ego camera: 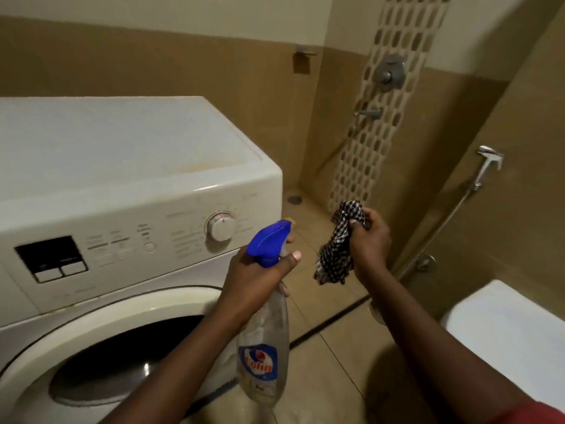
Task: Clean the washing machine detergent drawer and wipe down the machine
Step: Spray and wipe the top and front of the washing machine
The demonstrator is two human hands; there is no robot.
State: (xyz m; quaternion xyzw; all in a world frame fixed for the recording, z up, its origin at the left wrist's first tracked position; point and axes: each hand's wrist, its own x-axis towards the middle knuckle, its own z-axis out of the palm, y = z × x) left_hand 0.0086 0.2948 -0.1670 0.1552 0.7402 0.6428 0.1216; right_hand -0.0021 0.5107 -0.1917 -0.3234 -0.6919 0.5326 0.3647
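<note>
A white front-loading washing machine point(128, 166) fills the left side, with a round dial point(220, 227), a dark display panel point(50, 258) and a dark glass door point(122, 362). My left hand point(253, 273) grips the neck of a clear spray bottle point(264, 353) with a blue trigger head, held in front of the machine's right edge. My right hand point(368, 237) holds a bunched black-and-white checked cloth point(339, 249) just right of the bottle. No detergent drawer shows as open.
A white toilet point(501, 328) stands at the lower right. A hand sprayer with a hose point(486, 165) hangs on the right wall. Shower fittings point(389, 71) sit on the back wall. The floor is tan tile with a drain point(294, 199).
</note>
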